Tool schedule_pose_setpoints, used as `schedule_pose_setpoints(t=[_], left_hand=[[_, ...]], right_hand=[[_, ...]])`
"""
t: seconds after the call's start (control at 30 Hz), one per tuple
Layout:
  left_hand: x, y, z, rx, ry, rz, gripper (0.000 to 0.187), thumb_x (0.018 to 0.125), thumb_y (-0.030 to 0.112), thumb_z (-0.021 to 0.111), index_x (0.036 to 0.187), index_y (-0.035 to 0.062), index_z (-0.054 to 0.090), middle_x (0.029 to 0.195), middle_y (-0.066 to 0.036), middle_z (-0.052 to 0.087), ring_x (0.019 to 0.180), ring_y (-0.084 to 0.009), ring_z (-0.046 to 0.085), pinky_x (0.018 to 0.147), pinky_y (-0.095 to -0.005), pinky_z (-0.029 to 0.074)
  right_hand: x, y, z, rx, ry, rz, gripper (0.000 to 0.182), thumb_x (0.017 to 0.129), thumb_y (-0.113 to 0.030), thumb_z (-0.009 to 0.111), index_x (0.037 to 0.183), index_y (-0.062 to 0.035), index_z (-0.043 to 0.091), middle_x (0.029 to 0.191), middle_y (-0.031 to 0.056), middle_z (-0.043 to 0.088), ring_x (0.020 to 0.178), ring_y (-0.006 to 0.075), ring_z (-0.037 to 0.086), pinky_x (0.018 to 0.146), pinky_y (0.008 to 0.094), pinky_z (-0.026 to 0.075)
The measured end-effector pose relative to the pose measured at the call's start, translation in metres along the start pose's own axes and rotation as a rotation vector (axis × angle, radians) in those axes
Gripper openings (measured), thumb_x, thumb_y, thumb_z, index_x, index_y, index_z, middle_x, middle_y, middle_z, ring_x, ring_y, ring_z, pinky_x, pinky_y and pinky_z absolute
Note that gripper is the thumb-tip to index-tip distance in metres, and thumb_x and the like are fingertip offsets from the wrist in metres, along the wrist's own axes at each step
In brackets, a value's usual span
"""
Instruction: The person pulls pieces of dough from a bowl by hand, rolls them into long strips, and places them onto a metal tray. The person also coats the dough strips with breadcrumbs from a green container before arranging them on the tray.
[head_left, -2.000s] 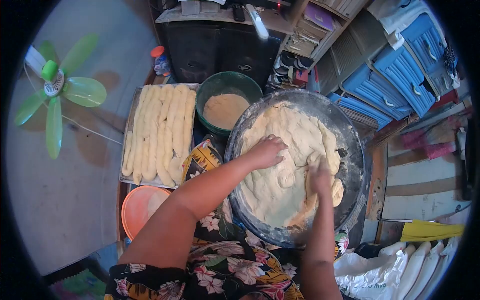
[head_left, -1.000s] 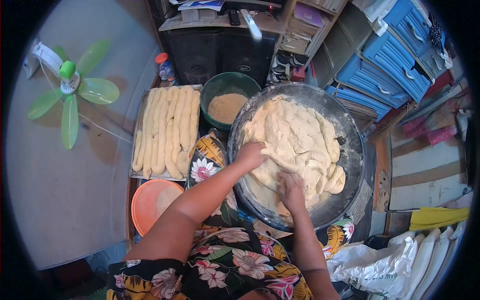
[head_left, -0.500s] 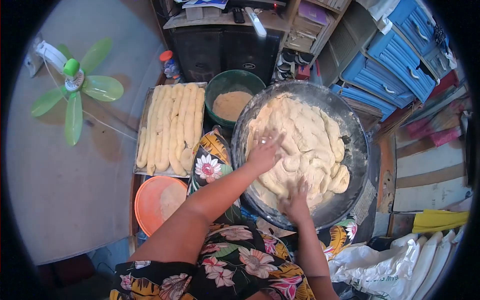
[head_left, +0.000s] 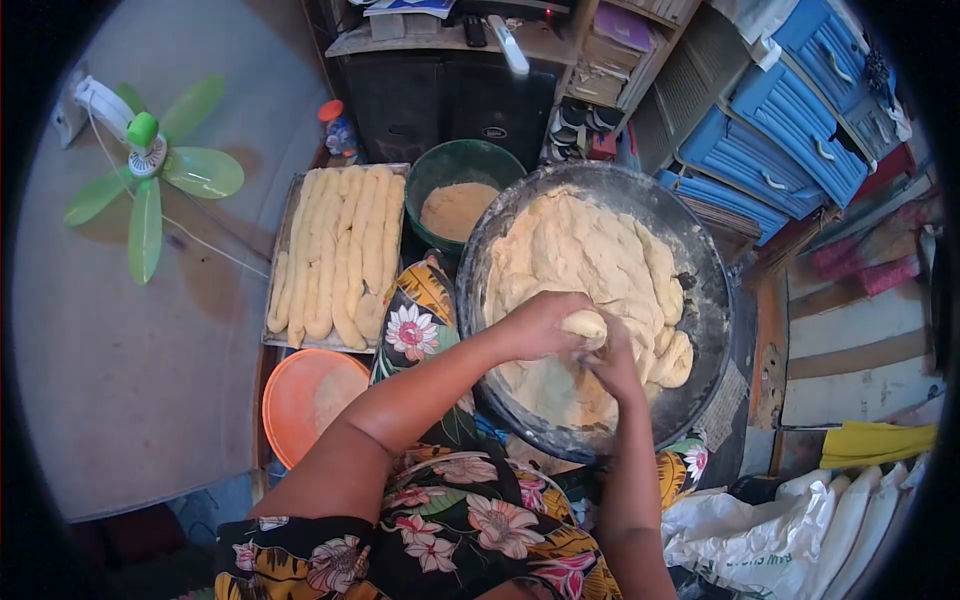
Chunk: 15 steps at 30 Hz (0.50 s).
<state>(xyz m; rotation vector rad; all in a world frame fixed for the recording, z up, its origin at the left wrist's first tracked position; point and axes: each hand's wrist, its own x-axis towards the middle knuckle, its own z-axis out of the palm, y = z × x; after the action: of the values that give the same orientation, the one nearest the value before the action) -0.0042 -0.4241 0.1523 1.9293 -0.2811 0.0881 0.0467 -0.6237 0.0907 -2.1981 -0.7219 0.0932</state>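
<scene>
A wide black basin [head_left: 712, 330] holds a large mass of pale dough [head_left: 590, 245]. Over its near side, my left hand [head_left: 545, 325] is closed around a piece of dough [head_left: 585, 325], whose rounded end sticks out between my hands. My right hand [head_left: 615, 362] meets that piece from the other side, its fingers curled against it and partly blurred. Below my hands, part of the basin floor shows, dusted with flour. To the left, a tray [head_left: 268, 335] carries several long dough rolls [head_left: 335, 255] side by side.
A green bucket [head_left: 420, 170] with brownish flour stands behind, between tray and basin. An orange bowl [head_left: 283, 400] with some flour sits in front of the tray. A green-bladed fan [head_left: 147, 160] is at far left, blue drawers [head_left: 760, 140] at far right, a white sack [head_left: 750, 535] near right.
Both hands were spread on the dough mass. They have come together above it, closed on a piece of dough, and the near part of the basin floor is now exposed.
</scene>
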Motion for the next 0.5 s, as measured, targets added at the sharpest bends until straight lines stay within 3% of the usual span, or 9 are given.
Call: schedule_pose_setpoints(t=[0.03, 0.1, 0.17, 0.23, 0.3, 0.37, 0.43, 0.47, 0.5], left_hand=[[-0.002, 0.008, -0.006, 0.002, 0.004, 0.0, 0.034, 0.071, 0.015, 0.068, 0.101, 0.0029, 0.057, 0.091, -0.015, 0.061, 0.083, -0.0274, 0.06, 0.075, -0.0331, 0.046], [-0.005, 0.023, -0.019, -0.087, 0.079, -0.09, 0.033, 0.071, 0.012, 0.069, 0.101, 0.0028, 0.058, 0.09, -0.011, 0.061, 0.083, -0.0215, 0.06, 0.074, -0.0303, 0.046], [-0.013, 0.026, -0.029, -0.163, 0.189, -0.167, 0.033, 0.072, 0.01, 0.069, 0.102, 0.0029, 0.058, 0.09, -0.009, 0.061, 0.083, -0.018, 0.059, 0.074, -0.0288, 0.046], [-0.02, 0.022, -0.034, -0.247, 0.296, -0.253, 0.034, 0.072, 0.008, 0.07, 0.103, 0.003, 0.058, 0.09, -0.007, 0.061, 0.084, -0.0145, 0.058, 0.074, -0.0273, 0.045], [-0.025, 0.015, -0.038, -0.236, 0.339, -0.185, 0.034, 0.073, 0.006, 0.07, 0.105, 0.0033, 0.057, 0.092, -0.004, 0.061, 0.085, -0.0101, 0.056, 0.076, -0.0252, 0.045], [-0.027, 0.012, -0.041, -0.22, 0.346, -0.143, 0.034, 0.072, 0.007, 0.07, 0.104, 0.0027, 0.058, 0.092, -0.007, 0.061, 0.085, -0.0142, 0.058, 0.077, -0.0259, 0.045], [-0.027, 0.003, -0.047, -0.011, 0.122, -0.218, 0.045, 0.071, 0.015, 0.071, 0.111, 0.0027, 0.055, 0.105, -0.012, 0.059, 0.095, -0.0219, 0.058, 0.084, -0.0308, 0.044], [-0.027, 0.003, -0.046, -0.012, 0.12, -0.221, 0.045, 0.071, 0.015, 0.071, 0.111, 0.0027, 0.055, 0.105, -0.012, 0.059, 0.095, -0.0219, 0.058, 0.084, -0.0308, 0.044], [-0.025, 0.005, -0.045, 0.336, -0.04, -0.333, 0.051, 0.07, 0.02, 0.071, 0.114, 0.003, 0.053, 0.112, -0.014, 0.055, 0.101, -0.0258, 0.055, 0.088, -0.0342, 0.042]], right_hand=[[0.005, 0.003, 0.009, -0.289, -0.034, -0.051, 0.055, 0.068, -0.012, 0.071, 0.117, -0.006, 0.047, 0.12, 0.0117, 0.046, 0.107, 0.0245, 0.048, 0.086, 0.0373, 0.042], [0.013, 0.01, 0.01, -0.357, 0.013, -0.123, 0.046, 0.07, -0.01, 0.067, 0.113, -0.005, 0.05, 0.116, 0.0117, 0.051, 0.104, 0.0217, 0.05, 0.086, 0.0338, 0.041], [0.022, 0.018, -0.004, 0.462, 0.032, 0.271, 0.031, 0.071, -0.004, 0.06, 0.102, -0.0033, 0.054, 0.099, 0.0091, 0.057, 0.093, 0.0173, 0.053, 0.08, 0.0286, 0.042], [0.027, -0.013, -0.033, 0.501, 0.064, 0.24, 0.021, 0.07, 0.002, 0.053, 0.09, -0.0023, 0.055, 0.082, 0.0051, 0.055, 0.082, 0.0128, 0.053, 0.073, 0.0241, 0.041], [0.026, -0.024, -0.044, 0.55, 0.057, 0.165, 0.019, 0.069, 0.006, 0.051, 0.087, -0.002, 0.053, 0.081, 0.0034, 0.052, 0.078, 0.0104, 0.05, 0.069, 0.0219, 0.04], [0.024, -0.038, -0.051, 0.483, 0.167, 0.028, 0.028, 0.065, 0.006, 0.048, 0.091, -0.0031, 0.052, 0.085, 0.002, 0.053, 0.075, 0.01, 0.051, 0.068, 0.0215, 0.043], [0.023, -0.035, -0.045, 0.517, 0.114, 0.085, 0.033, 0.065, 0.005, 0.054, 0.096, -0.0033, 0.053, 0.089, 0.0038, 0.054, 0.082, 0.013, 0.053, 0.072, 0.0245, 0.044], [0.019, -0.014, -0.033, 0.281, -0.023, 0.079, 0.037, 0.065, 0.004, 0.056, 0.101, -0.0027, 0.052, 0.091, 0.0088, 0.054, 0.086, 0.0205, 0.055, 0.076, 0.029, 0.045], [0.015, -0.001, -0.025, 0.042, -0.158, 0.07, 0.041, 0.066, 0.003, 0.059, 0.106, -0.0021, 0.052, 0.093, 0.0138, 0.054, 0.089, 0.028, 0.056, 0.08, 0.0335, 0.045]])
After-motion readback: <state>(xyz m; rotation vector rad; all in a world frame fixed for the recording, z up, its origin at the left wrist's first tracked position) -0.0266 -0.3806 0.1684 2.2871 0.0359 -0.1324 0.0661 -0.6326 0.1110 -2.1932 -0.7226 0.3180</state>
